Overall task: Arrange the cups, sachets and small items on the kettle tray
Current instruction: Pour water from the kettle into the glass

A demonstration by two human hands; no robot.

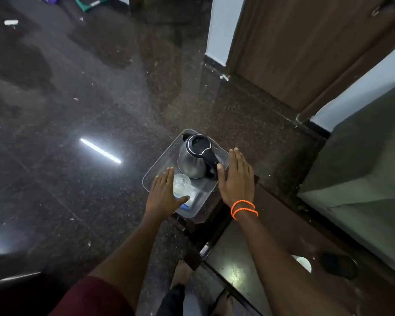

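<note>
A translucent grey tray (160,160) stands on a small dark stand. On it sits a steel kettle (191,161) with a black lid and handle. In front of the kettle is a clear glass cup (181,184), and a white and blue sachet (188,205) lies at the tray's near end. My left hand (163,195) is over the tray's near left side with its fingers straight and its thumb beside the cup. My right hand (236,179), with orange bands at the wrist, lies flat along the tray's right edge next to the kettle handle.
A dark glossy table (249,258) lies at the near right with a white round thing (304,263) and a dark round thing (339,265) on it. Speckled dark floor spreads to the left. A wooden door (294,46) and a grey cushioned seat (363,179) stand to the right.
</note>
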